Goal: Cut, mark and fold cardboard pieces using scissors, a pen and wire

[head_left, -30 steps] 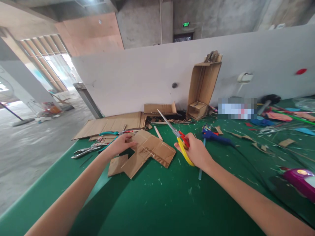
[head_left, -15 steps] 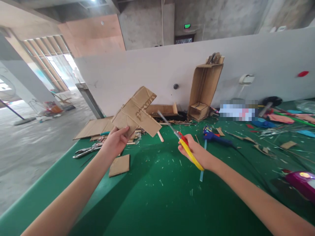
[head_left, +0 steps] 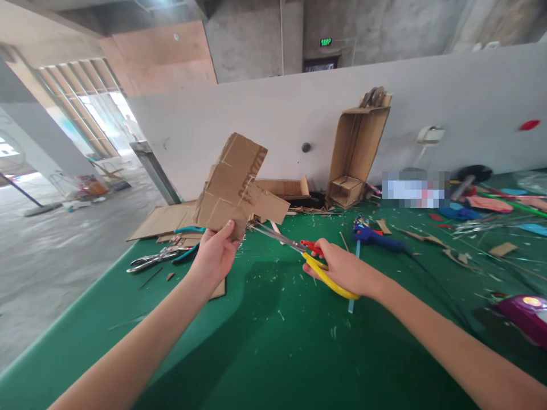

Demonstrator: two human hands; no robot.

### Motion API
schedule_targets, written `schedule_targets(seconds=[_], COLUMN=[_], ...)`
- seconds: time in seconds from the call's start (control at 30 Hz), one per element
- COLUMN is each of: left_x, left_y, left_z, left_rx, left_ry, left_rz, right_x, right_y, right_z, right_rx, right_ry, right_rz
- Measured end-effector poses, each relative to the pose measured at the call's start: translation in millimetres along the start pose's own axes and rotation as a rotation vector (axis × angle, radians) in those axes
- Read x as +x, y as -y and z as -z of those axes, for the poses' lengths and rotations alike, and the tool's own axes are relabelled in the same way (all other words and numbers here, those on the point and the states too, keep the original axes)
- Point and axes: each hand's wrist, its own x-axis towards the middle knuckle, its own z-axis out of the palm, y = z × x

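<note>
My left hand (head_left: 217, 256) pinches the lower edge of a brown cardboard piece (head_left: 233, 182), thumb on its near face. The piece is raised above the table, with a narrower tab pointing right. In my right hand (head_left: 333, 265) is a pair of scissors (head_left: 327, 276) with yellow and red handles. Their blades point left, tips near the lower right edge of the cardboard; I cannot tell whether they touch it. Below my left hand a small cardboard square (head_left: 219, 289) lies partly hidden on the green table (head_left: 265, 347).
Pliers (head_left: 149, 259) and flat cardboard (head_left: 160, 222) lie at the left. A tall open cardboard box (head_left: 359, 154) stands at the back by a white partition (head_left: 256, 114). To the right are a blue glue gun (head_left: 378, 239), scraps and a purple object (head_left: 523, 316).
My left hand has moved right and turned the cardboard more upright. The scissors have tilted flatter, and their blades have come left and down to the cardboard's lower edge.
</note>
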Motion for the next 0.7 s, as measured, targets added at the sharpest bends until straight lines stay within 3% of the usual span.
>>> schedule_targets(seconds=[0.3, 0.7], left_x=[-16, -31], left_y=[22, 25], left_z=[-2.1, -8.6], left_rx=[-0.009, 0.066], left_ry=[0.099, 0.181], left_rz=[0.043, -0.005], right_x=[3, 4], right_y=[1, 0], right_z=[11, 13], right_rx=[0.176, 0.258], right_ry=[0.075, 0.072], right_rz=[-0.024, 0.019])
